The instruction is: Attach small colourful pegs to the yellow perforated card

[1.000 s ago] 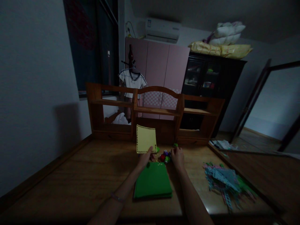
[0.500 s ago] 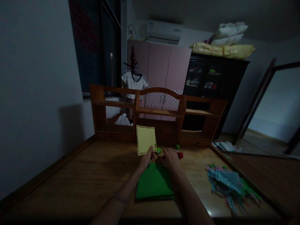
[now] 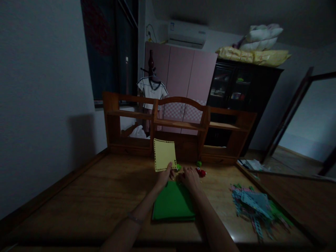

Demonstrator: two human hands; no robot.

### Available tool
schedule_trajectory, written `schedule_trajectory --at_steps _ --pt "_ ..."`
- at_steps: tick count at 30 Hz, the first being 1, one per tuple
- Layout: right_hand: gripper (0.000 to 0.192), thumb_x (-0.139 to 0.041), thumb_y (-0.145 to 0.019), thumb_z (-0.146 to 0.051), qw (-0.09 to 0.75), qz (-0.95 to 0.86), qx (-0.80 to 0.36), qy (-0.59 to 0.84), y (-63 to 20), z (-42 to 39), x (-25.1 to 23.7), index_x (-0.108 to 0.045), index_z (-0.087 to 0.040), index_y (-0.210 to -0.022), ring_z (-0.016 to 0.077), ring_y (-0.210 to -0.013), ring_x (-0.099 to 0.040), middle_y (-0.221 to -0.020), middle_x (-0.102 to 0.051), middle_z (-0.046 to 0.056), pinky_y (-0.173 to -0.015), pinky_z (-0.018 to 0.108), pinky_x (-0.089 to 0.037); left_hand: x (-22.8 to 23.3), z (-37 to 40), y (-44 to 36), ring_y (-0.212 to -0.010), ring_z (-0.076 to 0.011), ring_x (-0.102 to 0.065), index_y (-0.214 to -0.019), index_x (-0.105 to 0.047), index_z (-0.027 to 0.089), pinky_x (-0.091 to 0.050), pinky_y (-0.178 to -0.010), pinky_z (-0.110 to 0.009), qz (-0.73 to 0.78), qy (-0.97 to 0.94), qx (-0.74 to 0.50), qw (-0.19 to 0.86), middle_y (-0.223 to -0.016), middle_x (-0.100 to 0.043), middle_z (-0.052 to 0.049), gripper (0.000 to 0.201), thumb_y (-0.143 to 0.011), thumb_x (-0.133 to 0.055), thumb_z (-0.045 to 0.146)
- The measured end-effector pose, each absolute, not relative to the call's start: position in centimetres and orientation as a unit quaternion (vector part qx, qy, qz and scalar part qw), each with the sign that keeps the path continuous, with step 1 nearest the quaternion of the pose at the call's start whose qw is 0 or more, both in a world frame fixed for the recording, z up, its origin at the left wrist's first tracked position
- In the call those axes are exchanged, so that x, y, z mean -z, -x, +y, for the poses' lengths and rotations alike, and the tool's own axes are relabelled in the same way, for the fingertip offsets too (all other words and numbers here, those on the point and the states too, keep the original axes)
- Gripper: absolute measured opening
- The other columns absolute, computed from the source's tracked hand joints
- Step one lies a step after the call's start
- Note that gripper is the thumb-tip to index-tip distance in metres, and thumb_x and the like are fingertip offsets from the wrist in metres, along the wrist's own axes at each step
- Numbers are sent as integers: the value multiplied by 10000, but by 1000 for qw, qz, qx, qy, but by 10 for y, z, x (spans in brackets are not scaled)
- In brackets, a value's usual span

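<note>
L hand (image 3: 165, 176), yellow sheet (image 3: 165, 154), prob. pinched

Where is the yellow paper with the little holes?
The yellow paper is near the middle of the head view, held up in the left hand, above the green sheets and before the wooden shelf.

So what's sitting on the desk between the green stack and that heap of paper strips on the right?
Nothing: in the head view, bare wooden desk separates the green stack from the heap of paper strips.
</note>
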State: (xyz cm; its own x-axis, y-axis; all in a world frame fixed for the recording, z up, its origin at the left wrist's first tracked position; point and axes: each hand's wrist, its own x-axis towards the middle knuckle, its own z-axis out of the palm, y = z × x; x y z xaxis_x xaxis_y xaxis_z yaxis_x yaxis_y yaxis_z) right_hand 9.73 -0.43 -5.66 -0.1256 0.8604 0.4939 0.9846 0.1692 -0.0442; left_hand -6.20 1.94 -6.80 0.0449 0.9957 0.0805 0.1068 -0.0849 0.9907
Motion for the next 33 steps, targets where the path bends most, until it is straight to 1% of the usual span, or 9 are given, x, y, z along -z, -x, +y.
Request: schedule_trajectory --at_steps 3,5,8,12,15,18,20,29,33 --pt "123 -539 -801 -254 229 -731 168 620 -97 -2 57 -563 -194 -906 228 -876 -512 -887 -584 93 -727 297 -364 64 16 61 -503 -143 -548 -462 -544 172 -426 -645 -248 499 -548 -490 459 -463 -555 -39 670 -771 -284 706" --pt "113 -487 -838 -250 253 -718 170 625 -94 -2 56 -554 -199 -913 201 -826 -528 -902 -563 82 -663 269 -370 61 14 60 -496 -141 -543 -457 -538 173 -426 -627 -244 495 -545 -498 458 -455 -547 -39 664 -777 -286 697" --pt "188 -412 -880 -283 317 -686 149 638 -91 -2 51 -541 -204 -992 173 -759 -547 -962 -539 77 -570 244 -361 56 11 60 -484 -139 -534 -457 -537 172 -425 -611 -246 490 -541 -508 457 -455 -543 -40 663 -782 -282 691" --pt "316 -350 -902 -355 442 -644 110 615 -93 -4 43 -501 -194 -1129 186 -810 -566 -1067 -520 99 -624 274 -411 52 6 61 -481 -135 -526 -459 -534 167 -423 -611 -247 486 -546 -503 461 -453 -540 -36 660 -785 -287 685" --pt "357 -351 -900 -387 497 -628 86 593 -97 -5 40 -489 -192 -1165 201 -867 -563 -1121 -508 112 -698 306 -432 53 6 60 -482 -126 -524 -477 -541 164 -422 -610 -237 481 -547 -501 468 -450 -531 -22 644 -778 -311 685" --pt "372 -357 -897 -379 523 -633 71 566 -98 -5 41 -478 -185 -1190 212 -948 -544 -1144 -513 120 -795 334 -419 59 10 58 -463 -115 -515 -500 -548 160 -420 -583 -230 475 -542 -504 477 -466 -533 -13 636 -768 -324 692" --pt "383 -353 -896 -379 534 -636 56 555 -96 -5 41 -475 -168 -1192 216 -960 -538 -1124 -537 126 -821 346 -409 63 13 56 -448 -111 -510 -507 -549 157 -419 -560 -229 467 -541 -508 481 -478 -541 -16 631 -765 -333 691" --pt "444 -420 -846 -443 574 -597 19 560 -94 -11 38 -515 -136 -1152 239 -854 -562 -972 -605 136 -763 355 -420 64 12 56 -460 -116 -534 -532 -569 145 -442 -596 -241 464 -556 -494 481 -488 -565 -31 625 -771 -344 677" --pt "456 -421 -845 -460 584 -577 11 571 -96 -8 41 -520 -129 -1143 235 -843 -563 -976 -597 141 -758 350 -422 61 9 57 -480 -122 -546 -546 -580 144 -439 -578 -237 476 -553 -482 484 -494 -574 -37 617 -759 -363 682"
